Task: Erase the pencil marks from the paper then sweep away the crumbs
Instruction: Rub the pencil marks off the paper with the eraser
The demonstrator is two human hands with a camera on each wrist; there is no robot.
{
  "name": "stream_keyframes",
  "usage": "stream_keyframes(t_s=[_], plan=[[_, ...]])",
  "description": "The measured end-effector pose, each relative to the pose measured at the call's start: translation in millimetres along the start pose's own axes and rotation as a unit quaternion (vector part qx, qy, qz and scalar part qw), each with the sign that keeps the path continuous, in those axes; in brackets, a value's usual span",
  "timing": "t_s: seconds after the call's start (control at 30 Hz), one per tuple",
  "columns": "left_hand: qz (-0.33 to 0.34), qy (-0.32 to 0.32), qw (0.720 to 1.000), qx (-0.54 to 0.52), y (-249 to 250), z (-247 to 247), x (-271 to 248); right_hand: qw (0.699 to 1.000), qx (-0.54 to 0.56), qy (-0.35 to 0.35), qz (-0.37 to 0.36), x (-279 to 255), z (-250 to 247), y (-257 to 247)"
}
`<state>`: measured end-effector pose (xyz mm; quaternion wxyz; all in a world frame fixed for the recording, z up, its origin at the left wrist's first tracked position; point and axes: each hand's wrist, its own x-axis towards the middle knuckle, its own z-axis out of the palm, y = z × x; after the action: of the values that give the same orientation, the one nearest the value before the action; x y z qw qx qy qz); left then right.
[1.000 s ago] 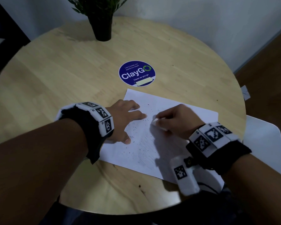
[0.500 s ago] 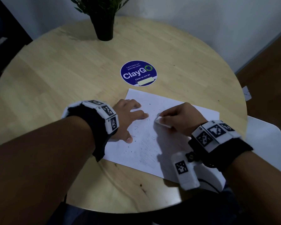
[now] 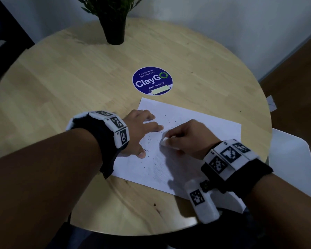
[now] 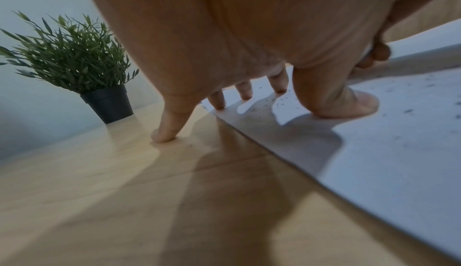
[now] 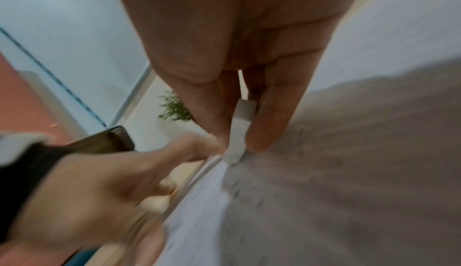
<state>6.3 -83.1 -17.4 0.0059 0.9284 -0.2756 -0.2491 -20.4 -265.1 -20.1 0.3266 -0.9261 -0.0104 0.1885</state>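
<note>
Pinching eraser (image 3: 164,141) | right hand (image 3: 185,139) on paper (image 3: 205,130) | left hand (image 3: 140,130) flat, beside

Round light-wood desk (image 3: 61,83); potted green plant in black pot (image 3: 114,27) at far edge; round blue ClayGo sticker (image 3: 152,81) mid-desk.

round wooden table (image 3: 61,83), paper (image 3: 196,123), potted plant (image 3: 113,24), sticker (image 3: 152,80)

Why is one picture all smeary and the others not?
The right wrist view is streaked with motion blur around the right hand pinching the eraser; the left wrist view is sharper, with the left hand casting dark shadows on the paper; the head view is dim but clear.
</note>
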Motion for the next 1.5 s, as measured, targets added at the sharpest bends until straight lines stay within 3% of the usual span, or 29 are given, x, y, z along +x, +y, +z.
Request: stream_keyframes(t_s=[0.1, 0.23, 0.37, 0.5, 0.67, 0.83, 0.97, 1.1, 1.23, 1.4, 1.5], plan=[[-0.004, 0.0, 1.0, -0.005, 1, 0, 0, 0.998, 0.016, 0.047, 0.031, 6, -6, 2], [-0.003, -0.002, 1.0, -0.006, 1, -1, 0, 0.999, -0.026, -0.019, -0.022, -4, 9, -11], [-0.006, -0.003, 1.0, -0.006, 0, 2, 1, 0.998, 0.0, 0.05, 0.024, 8, -4, -1], [-0.012, -0.007, 1.0, 0.002, -3, 4, 3, 0.998, -0.047, -0.02, -0.046, -6, 9, -10], [-0.013, 0.002, 1.0, 0.005, -7, 10, 5, 0.999, -0.024, 0.036, 0.003, 4, -6, 2], [-0.012, 0.003, 1.0, 0.004, -8, 11, 7, 0.995, -0.06, -0.04, -0.062, -12, 10, -10], [-0.018, 0.004, 1.0, 0.006, -8, 13, 8, 0.999, -0.027, 0.028, -0.007, 3, -3, 0], [-0.012, 0.0, 1.0, 0.011, -9, 11, 9, 0.996, -0.049, -0.038, -0.059, -11, 11, -8], [-0.013, 0.002, 1.0, 0.007, -9, 12, 8, 0.999, -0.026, 0.019, -0.011, 2, -4, 2], [-0.011, -0.001, 1.0, 0.012, -7, 9, 7, 0.995, -0.061, -0.054, -0.065, -14, 8, -7], [-0.014, 0.0, 1.0, 0.018, -8, 10, 7, 0.998, -0.056, -0.005, -0.04, -3, -4, 1]])
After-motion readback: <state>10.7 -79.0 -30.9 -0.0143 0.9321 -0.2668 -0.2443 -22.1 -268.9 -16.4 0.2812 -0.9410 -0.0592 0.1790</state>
